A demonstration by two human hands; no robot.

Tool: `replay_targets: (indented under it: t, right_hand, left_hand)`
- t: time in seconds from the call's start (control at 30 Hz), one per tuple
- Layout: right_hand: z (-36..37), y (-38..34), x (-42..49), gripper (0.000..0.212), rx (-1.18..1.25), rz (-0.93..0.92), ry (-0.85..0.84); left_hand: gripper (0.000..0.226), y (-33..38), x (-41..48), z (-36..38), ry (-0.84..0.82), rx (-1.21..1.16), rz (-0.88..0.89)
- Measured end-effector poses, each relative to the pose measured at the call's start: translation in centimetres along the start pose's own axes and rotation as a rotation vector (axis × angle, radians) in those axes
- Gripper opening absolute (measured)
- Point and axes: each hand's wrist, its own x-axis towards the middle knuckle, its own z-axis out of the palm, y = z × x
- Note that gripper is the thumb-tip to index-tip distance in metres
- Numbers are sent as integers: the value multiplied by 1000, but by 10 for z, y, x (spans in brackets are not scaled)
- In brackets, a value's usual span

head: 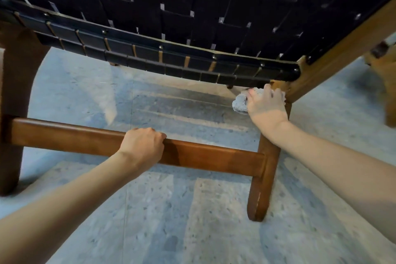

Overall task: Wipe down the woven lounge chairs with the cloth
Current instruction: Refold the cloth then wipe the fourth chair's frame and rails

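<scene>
Speckled blue-grey flooring (192, 221) lies under both my forearms, and the lounge chair (192, 6) fills everything above and beyond my hands, its black weave overhead and its studded front strap (171, 60) running across just past my knuckles. My left hand (142, 146) is curled over the top of the wooden crossbar (203, 156), fingers wrapped on the far side, steadying the frame. My right hand (267, 105) is up and to the right of it, closed around the bunched grey cloth (241, 103), which bulges out on the thumb side and is pressed into the corner where the front leg (263, 178) meets the side rail (342, 49), right under the end of the strap. I judge this step to be the joint itself, a spot where dust collects. To do it well I should press the cloth flat into the angle rather than dab with the wad, follow the grain down the leg toward my wrist, then turn to a clean fold before moving along the rail. A firm grip on the crossbar should stop the chair sliding under the pressure. Off to the right of my right hand stands another wooden piece (385, 75), perhaps the next chair; I cannot tell for sure.
</scene>
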Motion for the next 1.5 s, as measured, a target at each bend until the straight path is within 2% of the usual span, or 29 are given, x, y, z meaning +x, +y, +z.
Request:
replay_targets:
  t: [0.1, 0.23, 0.37, 0.47, 0.57, 0.63, 0.7, 0.77, 0.87, 0.97, 1.07, 1.13, 1.2, 1.37, 1.5]
  right_hand:
    - [-1, -16, -16, 32, -52, -42, -175]
    - [-6, -26, -42, 28, 232, -89, -363]
    - [-21, -11, -62, 50, 726, -110, -243]
    - [-41, 1, -72, 33, 1133, -120, -166]
    - [-58, 4, -78, 27, 1499, -44, -131]
    - [-67, -1, -83, 34, 1674, 7, -164]
    - [-74, -9, -88, 48, 1808, 35, -277]
    - [-78, -13, -89, 57, 1854, 33, -390]
    - [-76, -10, -93, 39, 1925, -8, -480]
    - [-62, 0, -96, 13, 1751, -27, -415]
    - [-39, 13, -92, 21, 1549, -3, -469]
    - [-29, 19, -91, 26, 1443, -11, -519]
    - [-24, 19, -89, 21, 1353, -30, -461]
    - [-15, -2, -74, 7, 943, 66, -36]
    - [5, -21, -68, 12, 857, 72, -70]
  left_hand:
    - [47, -6, -9, 1, 10, -57, 16]
    - [52, -17, -20, -2, -6, -136, 15]
    - [46, -18, -24, -9, -17, -340, 34]
    - [53, -3, -25, -24, -84, -600, 80]
    - [69, 17, -30, -49, -164, -1015, -13]
    - [58, 28, -34, -63, -218, -1231, -16]
    - [29, 35, -38, -69, -218, -1349, -17]
    - [20, 38, -40, -71, -223, -1474, -104]
    - [15, 37, -40, -68, -312, -1651, -198]
    - [11, 32, -40, -65, -413, -1593, -216]
    - [11, 20, -34, -58, -410, -1291, -215]
    - [17, 10, -27, -53, -310, -1027, -118]
    - [21, 4, -21, -48, -197, -804, -15]
    - [25, 13, -3, -29, 110, -551, -24]
    - [29, 31, 6, -16, 265, -314, -42]
